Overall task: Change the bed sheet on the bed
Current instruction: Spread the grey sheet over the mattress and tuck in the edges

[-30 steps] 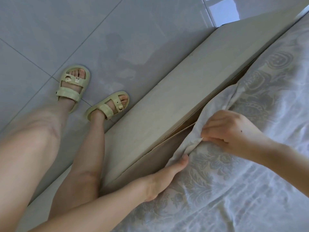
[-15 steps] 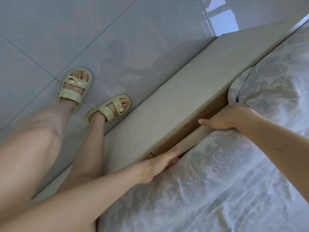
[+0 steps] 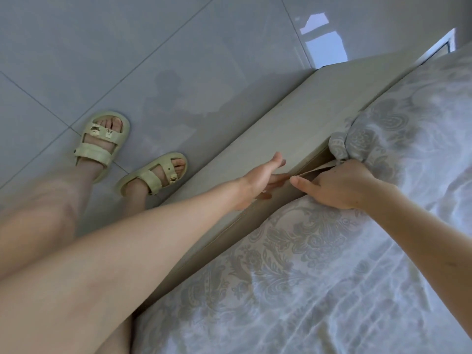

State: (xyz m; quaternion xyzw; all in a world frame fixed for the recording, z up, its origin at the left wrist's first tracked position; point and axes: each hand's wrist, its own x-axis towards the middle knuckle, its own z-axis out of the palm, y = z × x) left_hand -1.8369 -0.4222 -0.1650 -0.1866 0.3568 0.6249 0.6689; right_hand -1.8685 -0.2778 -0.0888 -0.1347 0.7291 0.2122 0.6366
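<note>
By the bed frame, the right hand grips the sheet for tucking; the flat left hand should push next.

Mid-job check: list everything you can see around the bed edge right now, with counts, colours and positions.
bed sheet: one, white with grey floral print, over the mattress at right, bunched against the rail beyond the hands
bed frame: one, pale beige side rail, diagonal between floor and sheet
floor: grey glossy tiles, upper left
sandals: two, pale green, worn, on the floor at left
legs: two, bare, lower left
left hand: fingers straight, at the rail's inner edge
right hand: on the sheet edge at the gap, fingers partly hidden
</note>
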